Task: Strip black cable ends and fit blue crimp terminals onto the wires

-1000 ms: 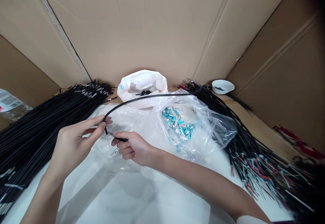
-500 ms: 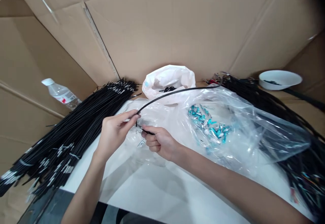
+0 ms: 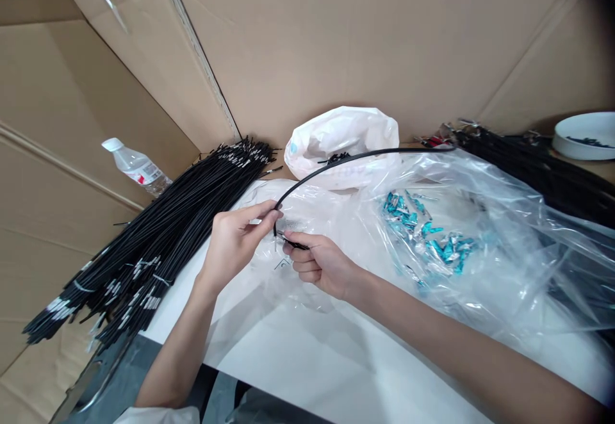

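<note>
Pinching the near end of a black cable [image 3: 346,158], the left hand [image 3: 235,241] has its thumb and forefinger closed on the cable, with the cable tip bent downward just past the fingers [image 3: 259,209]. From that grip the cable arcs up and away toward 2 o'clock, passing over a white bag [image 3: 343,129] and ending at a dark cable bundle [image 3: 528,161] at 3 o'clock.

The right hand [image 3: 319,264] sits just beside the left, at its 4 o'clock. Its fingers are curled, with thumb and forefinger clamped on a short black piece [image 3: 294,243] that points toward the cable tip. Whether piece and tip touch cannot be told.

Both hands hover over a clear plastic bag [image 3: 509,212] spread on the white table [image 3: 307,360]. Teal terminals [image 3: 423,235] lie inside the bag, at 3 o'clock from the right hand.

A second bundle of black cables [image 3: 158,232] lies at 9 o'clock from the left hand. A water bottle [image 3: 137,168] lies at 10 o'clock, against the cardboard wall [image 3: 360,40]. A white bowl [image 3: 583,136] stands at the far right edge.
</note>
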A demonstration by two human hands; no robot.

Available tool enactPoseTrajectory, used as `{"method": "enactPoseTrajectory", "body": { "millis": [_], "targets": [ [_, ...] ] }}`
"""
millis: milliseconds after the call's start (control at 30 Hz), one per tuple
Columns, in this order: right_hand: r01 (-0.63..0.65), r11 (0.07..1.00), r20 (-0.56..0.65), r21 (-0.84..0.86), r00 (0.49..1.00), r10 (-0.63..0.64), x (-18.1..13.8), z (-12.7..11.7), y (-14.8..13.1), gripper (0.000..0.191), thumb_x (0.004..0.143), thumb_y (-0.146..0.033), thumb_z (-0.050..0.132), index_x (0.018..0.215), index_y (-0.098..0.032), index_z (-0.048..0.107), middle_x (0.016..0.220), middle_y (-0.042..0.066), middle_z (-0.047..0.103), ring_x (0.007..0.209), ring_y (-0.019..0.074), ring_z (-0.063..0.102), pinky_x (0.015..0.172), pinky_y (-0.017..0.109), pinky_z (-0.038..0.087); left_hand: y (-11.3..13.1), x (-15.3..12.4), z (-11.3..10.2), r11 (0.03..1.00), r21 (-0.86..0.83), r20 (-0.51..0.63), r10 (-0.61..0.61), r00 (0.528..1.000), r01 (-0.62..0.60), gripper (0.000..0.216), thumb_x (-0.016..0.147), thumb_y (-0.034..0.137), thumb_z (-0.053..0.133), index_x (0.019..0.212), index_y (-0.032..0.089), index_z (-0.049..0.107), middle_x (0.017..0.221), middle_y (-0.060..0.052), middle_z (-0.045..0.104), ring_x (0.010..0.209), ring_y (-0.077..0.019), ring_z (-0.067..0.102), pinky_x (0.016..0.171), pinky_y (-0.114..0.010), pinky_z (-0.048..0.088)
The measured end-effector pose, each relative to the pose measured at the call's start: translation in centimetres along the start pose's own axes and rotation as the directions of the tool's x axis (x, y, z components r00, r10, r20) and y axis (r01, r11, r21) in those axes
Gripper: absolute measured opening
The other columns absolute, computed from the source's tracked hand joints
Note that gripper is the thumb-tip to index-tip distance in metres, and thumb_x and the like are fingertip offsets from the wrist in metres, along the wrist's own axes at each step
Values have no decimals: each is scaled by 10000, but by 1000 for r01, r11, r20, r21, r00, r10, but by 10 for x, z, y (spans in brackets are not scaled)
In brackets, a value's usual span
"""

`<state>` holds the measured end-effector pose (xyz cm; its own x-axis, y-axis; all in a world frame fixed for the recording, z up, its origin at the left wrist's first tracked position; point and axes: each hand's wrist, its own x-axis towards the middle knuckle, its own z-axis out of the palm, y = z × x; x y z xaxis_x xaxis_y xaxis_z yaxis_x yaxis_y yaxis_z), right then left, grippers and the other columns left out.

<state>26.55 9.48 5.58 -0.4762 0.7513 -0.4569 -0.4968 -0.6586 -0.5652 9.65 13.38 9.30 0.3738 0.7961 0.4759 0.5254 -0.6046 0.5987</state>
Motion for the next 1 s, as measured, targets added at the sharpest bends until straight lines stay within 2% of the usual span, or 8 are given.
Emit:
{"method": "enactPoseTrajectory", "body": {
  "millis": [200, 400, 600, 1000],
  "targets": [
    [25, 999, -51, -25, 998, -26, 1, 1, 1, 421, 1011, -316, 484, 618, -164, 510, 463, -129, 136, 419, 52, 55, 347, 187, 67, 0, 1, -1, 999, -37, -20, -23, 1000, 22, 200, 922, 294, 680, 1048, 183, 789, 958, -18, 809, 843, -189, 768, 736, -240, 637],
    [22, 998, -13, -55, 1000, -23, -3, 2, 2, 391, 1001, -337, 476, 658, -162, 541, 469, -122, 152, 420, 57, 58, 350, 193, 74, -1, 2, -2, 999, -32, -21, -36, 999, 35, 217, 928, 292, 675, 1079, 179, 784, 969, -24, 809, 860, -205, 772, 755, -259, 642],
    [48, 997, -28, -56, 998, -49, -6, 4, 6, 387, 1005, -347, 486, 676, -154, 549, 463, -124, 172, 412, 50, 77, 358, 194, 74, 0, 1, -1, 995, -78, -27, -57, 998, 55, 235, 931, 289, 679, 1111, 177, 779, 970, -10, 808, 887, -181, 770, 756, -203, 633],
    [47, 990, -125, 135, 992, -30, -2, 10, 8, 443, 1009, -272, 517, 581, -163, 496, 424, -128, 174, 399, 35, 68, 342, 171, 72, 1, -2, 10, 991, -113, -108, -87, 990, 74, 229, 903, 276, 701, 1084, 170, 794, 984, -5, 809, 857, -173, 774, 742, -195, 648]
  ]
}}
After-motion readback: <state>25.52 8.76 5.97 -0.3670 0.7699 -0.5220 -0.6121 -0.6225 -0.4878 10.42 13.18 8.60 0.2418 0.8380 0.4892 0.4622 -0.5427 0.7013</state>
